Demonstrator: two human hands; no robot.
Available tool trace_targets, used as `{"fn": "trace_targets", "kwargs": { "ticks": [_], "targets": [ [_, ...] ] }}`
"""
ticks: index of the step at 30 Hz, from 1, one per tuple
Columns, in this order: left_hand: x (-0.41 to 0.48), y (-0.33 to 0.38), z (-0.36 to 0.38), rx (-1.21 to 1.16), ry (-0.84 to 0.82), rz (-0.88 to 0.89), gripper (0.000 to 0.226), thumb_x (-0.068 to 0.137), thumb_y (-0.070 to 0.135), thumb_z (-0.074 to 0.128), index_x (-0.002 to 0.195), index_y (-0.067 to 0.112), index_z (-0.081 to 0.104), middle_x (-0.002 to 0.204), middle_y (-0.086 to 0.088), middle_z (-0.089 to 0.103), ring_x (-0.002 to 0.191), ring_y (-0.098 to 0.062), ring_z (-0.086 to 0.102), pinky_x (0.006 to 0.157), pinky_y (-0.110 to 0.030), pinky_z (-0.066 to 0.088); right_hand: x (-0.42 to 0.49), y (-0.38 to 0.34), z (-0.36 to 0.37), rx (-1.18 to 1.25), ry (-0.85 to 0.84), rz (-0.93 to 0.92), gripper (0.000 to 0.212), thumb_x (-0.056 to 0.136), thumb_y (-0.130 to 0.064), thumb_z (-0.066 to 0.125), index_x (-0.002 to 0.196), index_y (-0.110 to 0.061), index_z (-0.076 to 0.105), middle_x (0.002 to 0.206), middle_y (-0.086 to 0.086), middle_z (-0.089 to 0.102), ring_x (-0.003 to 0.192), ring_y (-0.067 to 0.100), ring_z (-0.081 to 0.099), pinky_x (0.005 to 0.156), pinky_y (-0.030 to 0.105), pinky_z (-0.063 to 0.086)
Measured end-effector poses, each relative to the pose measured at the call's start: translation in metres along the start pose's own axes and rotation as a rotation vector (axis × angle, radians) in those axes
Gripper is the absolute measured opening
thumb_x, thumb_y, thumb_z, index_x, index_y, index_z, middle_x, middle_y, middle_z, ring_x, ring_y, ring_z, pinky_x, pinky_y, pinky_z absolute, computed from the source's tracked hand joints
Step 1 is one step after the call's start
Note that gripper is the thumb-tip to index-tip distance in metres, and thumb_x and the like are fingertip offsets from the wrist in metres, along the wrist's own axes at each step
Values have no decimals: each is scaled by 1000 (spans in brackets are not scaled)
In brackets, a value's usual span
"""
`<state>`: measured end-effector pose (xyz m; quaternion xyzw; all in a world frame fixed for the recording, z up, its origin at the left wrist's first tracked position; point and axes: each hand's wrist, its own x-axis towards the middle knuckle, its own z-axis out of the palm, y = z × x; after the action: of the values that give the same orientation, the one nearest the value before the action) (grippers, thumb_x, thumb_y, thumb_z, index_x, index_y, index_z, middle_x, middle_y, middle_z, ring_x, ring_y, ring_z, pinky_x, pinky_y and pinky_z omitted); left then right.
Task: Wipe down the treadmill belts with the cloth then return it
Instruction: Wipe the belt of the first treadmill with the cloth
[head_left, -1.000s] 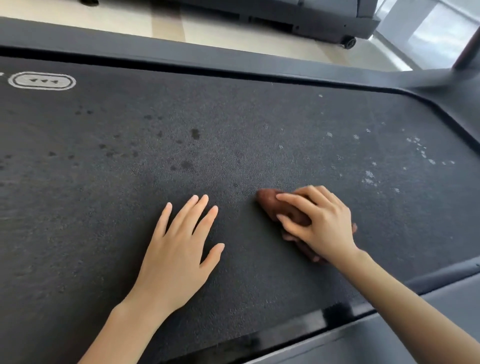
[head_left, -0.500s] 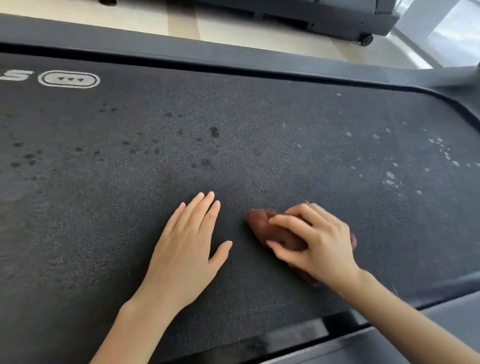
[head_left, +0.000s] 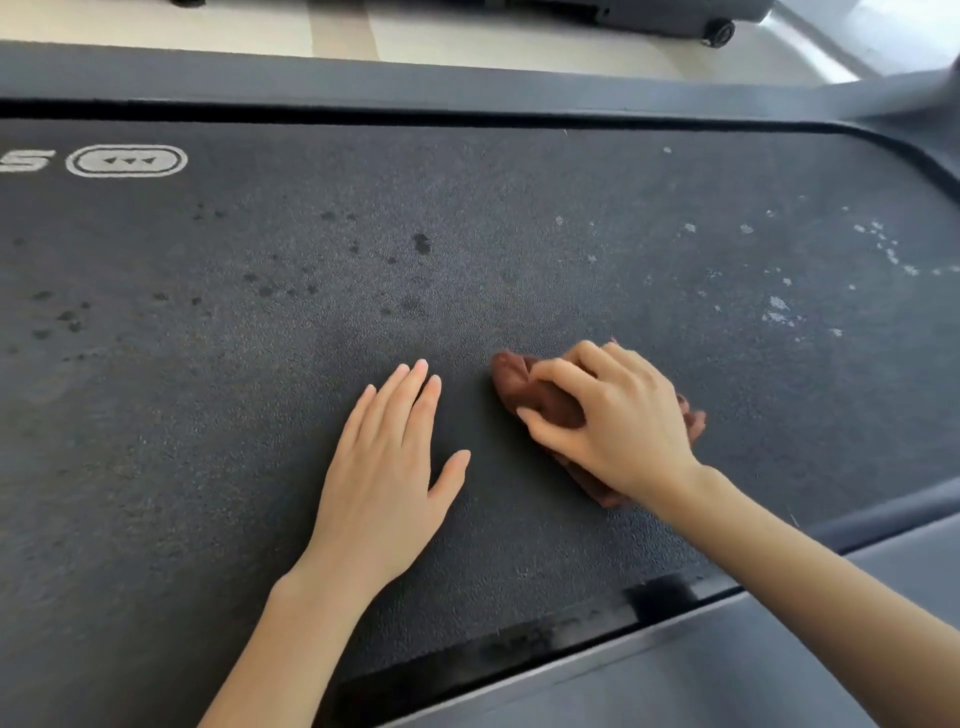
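Note:
The black treadmill belt (head_left: 260, 405) fills most of the view. It carries dark wet spots in the middle and left and white specks at the right. My right hand (head_left: 613, 421) grips a bunched brown cloth (head_left: 524, 387) and presses it on the belt right of centre; most of the cloth is hidden under the hand. Beside it on the left, my left hand (head_left: 389, 462) rests flat on the belt with straight fingers, a short gap from the cloth.
A grey side rail (head_left: 467, 78) runs along the belt's far edge and another (head_left: 779, 654) along the near right edge. A white logo (head_left: 126, 161) marks the belt at the left. Beyond lies a pale floor and the wheeled base of another machine (head_left: 722, 28).
The right hand and cloth have slid slightly left, closer to the left hand. The view has shifted, showing more of the white logo. The left hand stays flat on the belt.

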<state>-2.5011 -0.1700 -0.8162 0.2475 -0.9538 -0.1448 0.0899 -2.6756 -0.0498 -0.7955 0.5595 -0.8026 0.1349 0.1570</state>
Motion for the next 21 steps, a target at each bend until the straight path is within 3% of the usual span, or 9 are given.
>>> {"fn": "trace_targets", "kwargs": {
  "ticks": [2,8,10,15,17,21],
  "targets": [
    [0,0,1,1,4,5,59,92,36,50,138,1,40,148,-14,35,139,-27,28,115,-41,18,-29,3,-13,9,-22,-37,26,82,-47,59,89,-23,69,82,-1,61,70,23,55,78,32,44],
    [-1,-2,3,32,4,14,64,91,44,29,138,2,40,147,-13,37,139,-26,29,115,-42,20,-38,37,-12,-26,-8,-108,29,83,-46,61,92,-21,72,85,1,64,73,27,60,64,34,50],
    [-1,-3,5,32,8,13,66,91,46,25,139,4,39,148,-12,36,140,-25,28,115,-42,19,-27,71,-13,-128,-24,11,34,83,-49,57,95,-21,71,84,5,63,75,30,61,61,36,50],
    [-1,0,7,85,-17,14,66,91,47,24,139,6,41,147,-15,36,139,-28,28,115,-44,21,-17,131,-12,-197,77,635,35,84,-48,60,105,-21,66,97,13,62,92,39,59,72,40,46],
    [0,0,7,95,-28,11,66,91,47,24,139,6,40,147,-16,35,140,-28,28,114,-45,21,-13,119,-7,-230,85,697,35,85,-47,59,107,-20,66,101,13,63,92,39,58,71,37,42],
    [1,1,4,92,-38,29,64,90,46,25,138,7,43,147,-12,39,138,-30,31,113,-48,24,-17,66,-11,-161,48,574,30,85,-46,62,103,-22,69,93,9,64,85,34,59,69,34,43]
  ]
}}
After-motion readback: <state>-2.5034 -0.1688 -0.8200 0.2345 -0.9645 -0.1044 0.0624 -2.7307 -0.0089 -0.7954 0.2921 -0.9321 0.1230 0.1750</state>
